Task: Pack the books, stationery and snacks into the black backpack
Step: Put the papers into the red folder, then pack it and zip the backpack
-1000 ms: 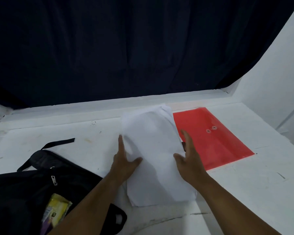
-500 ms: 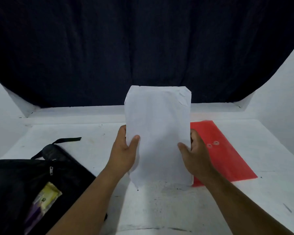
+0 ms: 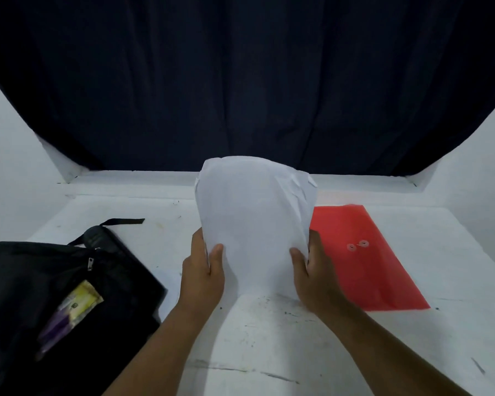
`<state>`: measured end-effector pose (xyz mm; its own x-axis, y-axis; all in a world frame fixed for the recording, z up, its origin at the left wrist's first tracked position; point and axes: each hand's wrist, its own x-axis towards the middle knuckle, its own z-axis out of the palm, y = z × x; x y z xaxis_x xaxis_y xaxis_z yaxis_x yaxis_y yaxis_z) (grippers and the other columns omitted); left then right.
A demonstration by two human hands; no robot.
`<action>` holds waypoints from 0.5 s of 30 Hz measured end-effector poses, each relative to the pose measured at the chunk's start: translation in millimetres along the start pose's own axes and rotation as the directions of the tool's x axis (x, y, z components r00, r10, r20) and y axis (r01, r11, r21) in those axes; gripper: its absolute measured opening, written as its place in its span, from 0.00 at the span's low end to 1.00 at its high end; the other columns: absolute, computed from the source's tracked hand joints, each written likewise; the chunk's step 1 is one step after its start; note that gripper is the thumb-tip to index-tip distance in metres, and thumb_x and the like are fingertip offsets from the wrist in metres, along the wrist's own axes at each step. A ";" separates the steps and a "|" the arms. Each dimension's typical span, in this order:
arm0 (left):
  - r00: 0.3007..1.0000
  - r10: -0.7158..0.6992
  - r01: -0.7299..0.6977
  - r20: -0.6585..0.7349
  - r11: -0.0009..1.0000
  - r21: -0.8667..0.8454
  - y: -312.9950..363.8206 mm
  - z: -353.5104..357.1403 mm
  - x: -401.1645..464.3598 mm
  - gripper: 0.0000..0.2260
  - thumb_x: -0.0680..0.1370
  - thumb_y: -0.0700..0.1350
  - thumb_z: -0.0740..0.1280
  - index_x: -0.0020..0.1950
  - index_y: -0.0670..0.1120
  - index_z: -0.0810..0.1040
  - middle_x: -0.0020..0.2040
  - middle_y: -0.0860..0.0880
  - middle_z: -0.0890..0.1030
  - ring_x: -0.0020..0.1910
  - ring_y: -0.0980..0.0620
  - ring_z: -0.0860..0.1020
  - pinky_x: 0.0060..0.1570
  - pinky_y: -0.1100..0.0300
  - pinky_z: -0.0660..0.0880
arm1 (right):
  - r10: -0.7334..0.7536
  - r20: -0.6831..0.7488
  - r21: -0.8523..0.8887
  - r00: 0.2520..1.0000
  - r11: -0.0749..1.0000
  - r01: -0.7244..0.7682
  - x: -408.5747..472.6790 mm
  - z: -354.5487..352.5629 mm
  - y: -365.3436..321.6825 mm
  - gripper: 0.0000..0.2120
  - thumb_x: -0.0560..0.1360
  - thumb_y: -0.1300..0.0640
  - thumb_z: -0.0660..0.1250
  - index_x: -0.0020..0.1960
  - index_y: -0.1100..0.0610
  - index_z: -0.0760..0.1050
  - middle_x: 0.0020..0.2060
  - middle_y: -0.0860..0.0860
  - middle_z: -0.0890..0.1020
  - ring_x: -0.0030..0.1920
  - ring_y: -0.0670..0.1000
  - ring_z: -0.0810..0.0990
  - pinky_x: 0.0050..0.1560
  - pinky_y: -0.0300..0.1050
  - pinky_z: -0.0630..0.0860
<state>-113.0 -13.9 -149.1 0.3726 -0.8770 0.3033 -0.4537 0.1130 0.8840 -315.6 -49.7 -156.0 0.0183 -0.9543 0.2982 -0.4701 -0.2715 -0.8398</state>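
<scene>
The white paper stack [image 3: 255, 224] stands upright above the worktop [image 3: 269, 352], bowing at its top, pinched at its lower sides by the left hand [image 3: 202, 270] and right hand [image 3: 312, 272], thumbs in front. Sheets may splay or crease before reaching the black backpack [image 3: 55, 295] nearby.

Bare white bench [image 3: 269, 338] strip between black fabric backpack [image 3: 26, 295] left and flat red plastic envelope folder [image 3: 369, 267] right; dark curtain [image 3: 240, 81] closes far edge.
</scene>
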 end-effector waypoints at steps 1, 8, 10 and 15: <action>1.000 0.006 -0.006 -0.003 1.000 0.000 0.9 0.5 -0.5 0.12 0.84 0.44 0.61 0.65 0.55 0.65 0.49 0.64 0.77 0.46 0.69 0.78 0.39 0.75 0.72 | -0.009 -0.014 0.006 1.000 1.000 0.009 -0.3 0.5 -0.5 0.15 0.83 0.60 0.60 0.68 0.57 0.67 0.49 0.37 0.76 0.50 0.27 0.75 0.47 0.20 0.69; 0.995 -0.087 0.089 0.050 0.996 -0.025 -14.8 13.0 -26.5 0.11 0.84 0.44 0.59 0.66 0.53 0.63 0.53 0.61 0.78 0.51 0.63 0.80 0.43 0.76 0.73 | 0.007 0.014 -0.089 1.000 0.996 -0.006 -18.7 7.8 12.1 0.20 0.83 0.52 0.57 0.73 0.52 0.62 0.64 0.45 0.74 0.62 0.41 0.74 0.69 0.37 0.68; 0.997 -0.080 0.081 0.020 0.996 -0.026 -13.0 13.6 -29.0 0.11 0.84 0.44 0.60 0.65 0.52 0.64 0.53 0.60 0.79 0.48 0.68 0.79 0.41 0.74 0.74 | -0.011 0.017 -0.042 1.000 0.999 0.011 -20.1 6.5 13.5 0.16 0.83 0.55 0.58 0.70 0.50 0.64 0.59 0.43 0.76 0.57 0.34 0.76 0.63 0.29 0.71; 0.985 -0.151 0.150 0.078 0.989 0.013 -27.3 18.1 -42.5 0.12 0.84 0.46 0.58 0.67 0.56 0.63 0.54 0.58 0.81 0.51 0.59 0.82 0.43 0.69 0.77 | 0.049 0.034 -0.069 0.998 0.996 -0.047 -28.5 8.8 26.8 0.19 0.83 0.57 0.59 0.73 0.56 0.63 0.62 0.49 0.76 0.63 0.48 0.76 0.68 0.40 0.69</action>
<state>-131.1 11.8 -192.5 0.3725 -0.9177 0.1378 -0.4030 -0.0262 0.9148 -321.0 -30.9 -191.0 0.0247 -0.9702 0.2410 -0.5304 -0.2170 -0.8195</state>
